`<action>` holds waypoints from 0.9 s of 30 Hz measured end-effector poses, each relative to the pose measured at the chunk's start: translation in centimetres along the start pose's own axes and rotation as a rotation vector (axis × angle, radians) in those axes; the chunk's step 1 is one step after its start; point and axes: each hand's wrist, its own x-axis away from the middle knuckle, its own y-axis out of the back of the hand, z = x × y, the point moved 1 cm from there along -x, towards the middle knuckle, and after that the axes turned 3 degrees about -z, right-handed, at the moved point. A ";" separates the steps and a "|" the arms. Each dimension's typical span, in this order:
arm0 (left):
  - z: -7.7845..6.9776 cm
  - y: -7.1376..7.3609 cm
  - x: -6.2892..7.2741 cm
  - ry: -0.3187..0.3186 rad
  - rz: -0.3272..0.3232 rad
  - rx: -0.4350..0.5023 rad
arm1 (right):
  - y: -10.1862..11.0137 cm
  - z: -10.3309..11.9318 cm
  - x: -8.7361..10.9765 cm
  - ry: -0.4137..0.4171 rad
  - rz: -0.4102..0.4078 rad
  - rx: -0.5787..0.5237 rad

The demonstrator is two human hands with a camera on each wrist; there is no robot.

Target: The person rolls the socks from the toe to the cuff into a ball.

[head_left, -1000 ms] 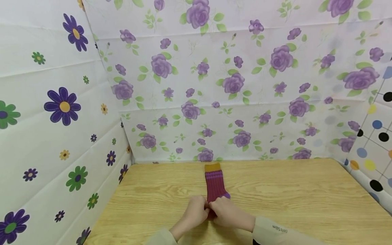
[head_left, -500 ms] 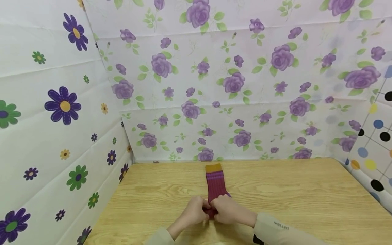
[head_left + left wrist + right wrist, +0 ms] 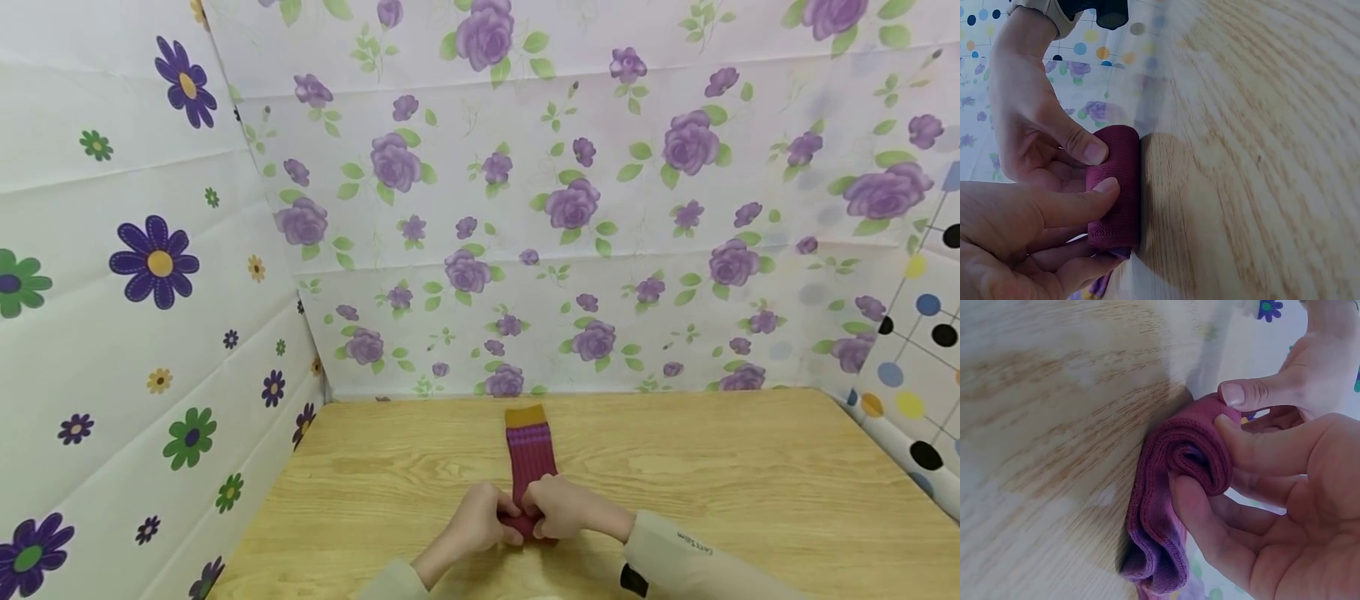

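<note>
A maroon ribbed sock [image 3: 533,457] with a mustard cuff and purple stripes lies lengthwise on the wooden table, its cuff pointing away from me. Its near end is coiled into a roll [image 3: 1116,194]; in the right wrist view the layers [image 3: 1194,453] show as a spiral, and the heel part looks purple. My left hand [image 3: 478,518] grips the roll's left end, thumb on the near side. At the other end my right hand [image 3: 564,506] pinches the roll between thumb and fingers, one fingertip against the coil's open side. The hands hide part of the sock in the head view.
The wooden table [image 3: 375,467] extends to both sides of the sock. Behind it hangs a rose-patterned sheet [image 3: 465,208]. A daisy-patterned sheet [image 3: 90,350] closes the left side and a dotted sheet [image 3: 911,367] the right.
The cuff has slid slightly toward me and to the right. The right hand has shifted a little right, and more of the maroon roll shows between the hands.
</note>
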 end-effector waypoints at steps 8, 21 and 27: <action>0.2 0.3 -0.2 0.017 0.042 0.028 | -0.1 -0.2 -0.2 -0.013 -0.003 0.020; -0.1 0.2 -0.6 0.108 0.061 0.068 | 0.3 -0.3 -0.3 -0.064 0.022 0.001; -0.3 0.3 -1.0 0.124 0.083 0.083 | 0.4 -0.2 -0.2 -0.107 0.027 0.010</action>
